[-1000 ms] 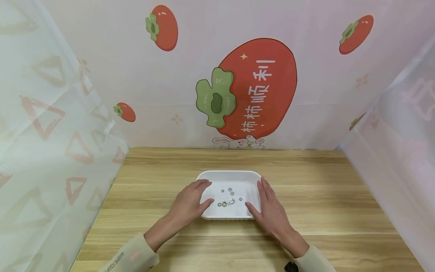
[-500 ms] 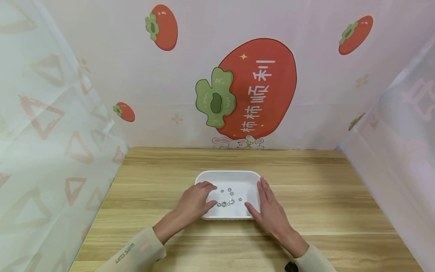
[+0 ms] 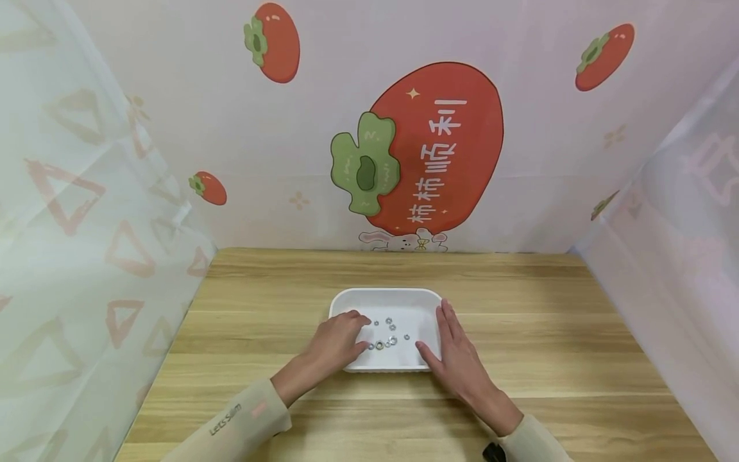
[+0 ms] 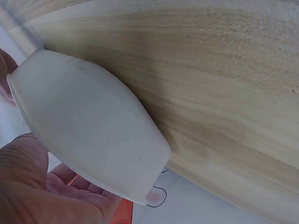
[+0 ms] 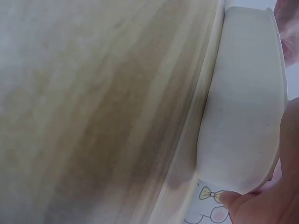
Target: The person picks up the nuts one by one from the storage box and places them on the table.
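Observation:
A shallow white tray (image 3: 411, 305) rests on the table in the head view. Several small metal nuts lie scattered on its floor; one nut (image 3: 380, 345) looks brassy, another nut (image 3: 407, 337) silvery. My left hand (image 3: 333, 343) reaches over the left rim, thumb and fingers apart above the tray floor, close to the leftmost nuts. Nothing is visible between its fingertips. My right hand (image 3: 460, 359) holds the right wall, fingers outside along the rim and thumb inside. Both wrist views show the outer side of the tray (image 4: 93, 112), which hides the nuts.
Under the tray is a wood-grain table (image 3: 277, 282). A white cloth backdrop (image 3: 300, 154) with persimmon prints rises behind it, and printed cloth walls (image 3: 138, 321) stand at both sides.
My left hand has moved rightward from the left rim, further over the inside of the tray. The right hand has stayed at the right rim, and the nuts look undisturbed.

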Tool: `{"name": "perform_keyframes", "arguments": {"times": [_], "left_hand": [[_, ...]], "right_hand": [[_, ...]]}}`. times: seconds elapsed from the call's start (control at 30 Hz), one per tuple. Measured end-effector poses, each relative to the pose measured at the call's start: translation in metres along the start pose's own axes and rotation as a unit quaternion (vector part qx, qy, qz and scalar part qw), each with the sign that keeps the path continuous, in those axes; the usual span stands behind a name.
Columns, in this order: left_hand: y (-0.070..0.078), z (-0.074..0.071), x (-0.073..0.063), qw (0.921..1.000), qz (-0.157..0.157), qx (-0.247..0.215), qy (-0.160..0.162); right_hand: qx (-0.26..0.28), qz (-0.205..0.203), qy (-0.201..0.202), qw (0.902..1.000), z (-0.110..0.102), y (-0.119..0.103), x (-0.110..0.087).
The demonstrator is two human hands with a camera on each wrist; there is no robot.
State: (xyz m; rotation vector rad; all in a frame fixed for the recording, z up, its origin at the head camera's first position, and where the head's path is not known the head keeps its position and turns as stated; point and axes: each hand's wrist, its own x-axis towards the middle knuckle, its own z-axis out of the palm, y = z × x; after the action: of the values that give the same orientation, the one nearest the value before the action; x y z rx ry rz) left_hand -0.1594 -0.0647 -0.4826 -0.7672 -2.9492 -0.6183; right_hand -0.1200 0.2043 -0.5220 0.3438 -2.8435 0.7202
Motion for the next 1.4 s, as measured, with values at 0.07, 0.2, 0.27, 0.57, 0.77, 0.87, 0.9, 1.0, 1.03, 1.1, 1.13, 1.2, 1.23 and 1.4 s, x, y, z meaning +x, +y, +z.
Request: {"name": "perform_keyframes", "arguments": {"times": [0.07,0.2,0.27,0.57,0.77,0.87,0.9,1.0,1.03,1.1,1.13,1.2,1.23,1.4], "left_hand": [[0.0,0.002,0.001,1.0,0.0,0.002,-0.006],[-0.001,0.005,0.002,0.9998,0.005,0.014,-0.015],[-0.001,0.007,0.003,0.9996,0.009,0.021,-0.017],[0.001,0.01,0.006,0.9992,-0.004,0.006,-0.04],[0.002,0.013,0.01,0.9988,-0.013,0.003,-0.048],[0.002,0.014,0.012,0.9989,-0.011,0.006,-0.045],[0.002,0.014,0.013,0.9989,-0.011,0.005,-0.044],[0.002,0.014,0.013,0.999,-0.011,0.006,-0.042],[0.002,0.014,0.013,0.999,-0.012,0.007,-0.043],[0.002,0.015,0.014,0.9989,-0.015,0.009,-0.044],[0.002,0.015,0.014,0.9989,-0.015,0.01,-0.044],[0.002,0.016,0.014,0.9988,-0.016,0.011,-0.046],[0.002,0.016,0.014,0.9987,-0.017,0.011,-0.047],[0.003,0.018,0.015,0.9986,-0.016,0.011,-0.05]], "right_hand": [[0.0,-0.002,0.003,1.0,0.0,0.0,0.0],[-0.002,-0.006,0.008,0.9999,0.001,0.0,0.0],[-0.003,-0.008,0.01,0.9999,0.001,0.0,0.0],[-0.002,-0.012,0.016,0.9998,0.002,-0.002,0.0],[0.0,-0.006,0.008,0.9999,0.002,-0.001,0.0],[-0.001,-0.009,0.013,0.9999,0.003,-0.001,0.0],[-0.001,-0.01,0.015,0.9998,0.003,-0.001,0.0],[0.0,-0.011,0.016,0.9998,0.004,-0.001,0.001],[0.001,-0.01,0.014,0.9998,0.003,-0.002,0.001],[0.001,-0.01,0.012,0.9999,0.003,-0.002,0.001],[0.0,-0.011,0.01,0.9999,0.003,-0.002,0.001],[-0.002,-0.012,0.01,0.9999,0.003,-0.002,0.001],[-0.002,-0.011,0.009,0.9999,0.003,-0.002,0.001],[-0.006,-0.01,0.008,0.9999,0.002,-0.002,0.0]]}}
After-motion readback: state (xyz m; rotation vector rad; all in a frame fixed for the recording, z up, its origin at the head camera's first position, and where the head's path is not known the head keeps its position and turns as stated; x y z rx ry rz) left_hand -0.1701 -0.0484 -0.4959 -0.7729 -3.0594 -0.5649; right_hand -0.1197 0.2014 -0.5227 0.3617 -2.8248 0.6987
